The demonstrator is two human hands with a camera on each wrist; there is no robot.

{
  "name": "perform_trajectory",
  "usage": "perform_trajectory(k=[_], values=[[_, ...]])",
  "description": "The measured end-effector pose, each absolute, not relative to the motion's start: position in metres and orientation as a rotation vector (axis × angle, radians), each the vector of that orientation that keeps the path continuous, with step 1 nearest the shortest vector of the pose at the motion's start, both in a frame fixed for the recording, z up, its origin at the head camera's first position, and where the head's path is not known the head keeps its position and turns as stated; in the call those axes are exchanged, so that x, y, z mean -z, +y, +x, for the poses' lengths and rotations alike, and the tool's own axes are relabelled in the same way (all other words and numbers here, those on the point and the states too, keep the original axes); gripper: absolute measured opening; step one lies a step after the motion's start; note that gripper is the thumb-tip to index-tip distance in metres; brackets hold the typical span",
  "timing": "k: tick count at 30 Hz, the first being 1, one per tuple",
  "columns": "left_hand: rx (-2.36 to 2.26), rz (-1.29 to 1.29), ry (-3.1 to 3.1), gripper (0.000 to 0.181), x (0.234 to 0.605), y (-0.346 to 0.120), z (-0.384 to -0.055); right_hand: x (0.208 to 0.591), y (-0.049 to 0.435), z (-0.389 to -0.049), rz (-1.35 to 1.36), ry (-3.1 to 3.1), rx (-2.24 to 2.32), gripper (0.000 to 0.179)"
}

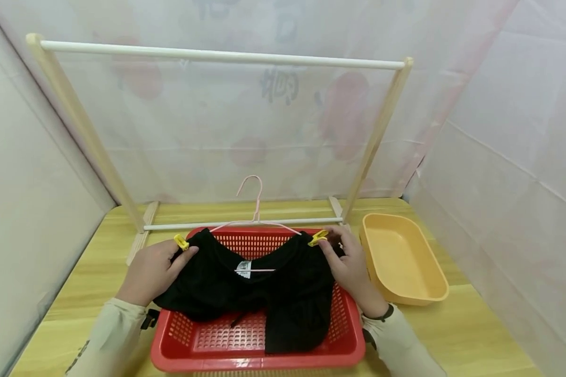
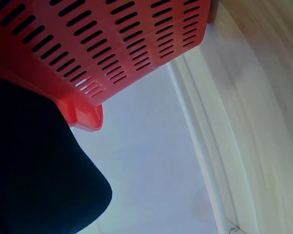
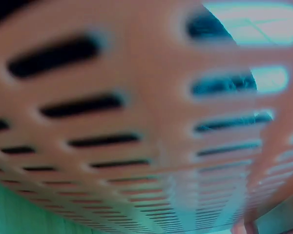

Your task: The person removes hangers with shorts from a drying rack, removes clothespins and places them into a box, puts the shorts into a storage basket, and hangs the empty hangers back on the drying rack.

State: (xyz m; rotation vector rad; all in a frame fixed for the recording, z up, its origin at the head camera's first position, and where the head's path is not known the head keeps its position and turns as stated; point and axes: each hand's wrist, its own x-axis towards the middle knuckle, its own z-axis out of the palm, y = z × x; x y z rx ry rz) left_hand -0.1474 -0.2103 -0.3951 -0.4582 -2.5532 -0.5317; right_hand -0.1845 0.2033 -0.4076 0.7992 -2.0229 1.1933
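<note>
1. Over the red perforated plastic basket [image 1: 257, 362], a black cloth garment [image 1: 226, 293] is spread on a thin pink hanger [image 1: 257, 214]; both run lengthwise left to right, the hook pointing beyond the basket's far rim.
2. At the basket's left, the left hand [image 1: 153, 267] pinches a garment corner beside a yellow clip [image 1: 181, 242]; at its right, the right hand [image 1: 351, 262] pinches the other, likewise clipped.
3. Clipping seems in hand; next calls for even support.

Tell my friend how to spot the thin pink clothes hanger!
Find the red plastic basket with slotted walls. Over it spreads a black cloth garment, with the thin pink clothes hanger poking from its top. The hanger's curved hook sets it apart from the small yellow clips.
</note>
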Motion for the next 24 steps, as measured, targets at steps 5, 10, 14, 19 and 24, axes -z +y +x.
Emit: perform_trajectory(k=[5, 10, 14, 19, 24], values=[[0.523, -0.463, -2.513, 0.053, 0.39, -0.205, -0.151, 0.403, 0.21, -0.19, 0.783, -2.036, -1.193, 0.028], [0.52, -0.462, -2.505, 0.053, 0.387, -0.202, -0.154, 0.4, 0.213, -0.194, 0.781, -2.037, -1.202, 0.031], [0.52, -0.453, -2.531, 0.052, 0.384, -0.199, -0.158, 0.391, 0.211, -0.193, 0.756, -2.019, -1.195, 0.033], [0.532, -0.441, -2.532, 0.052, 0.378, -0.199, -0.158, 0.379, 0.207, -0.191, 0.749, -2.01, -1.216, 0.031], [0.546, -0.425, -2.521, 0.053, 0.372, -0.201, -0.154, 0.378, 0.208, -0.195, 0.761, -2.015, -1.269, 0.028]])
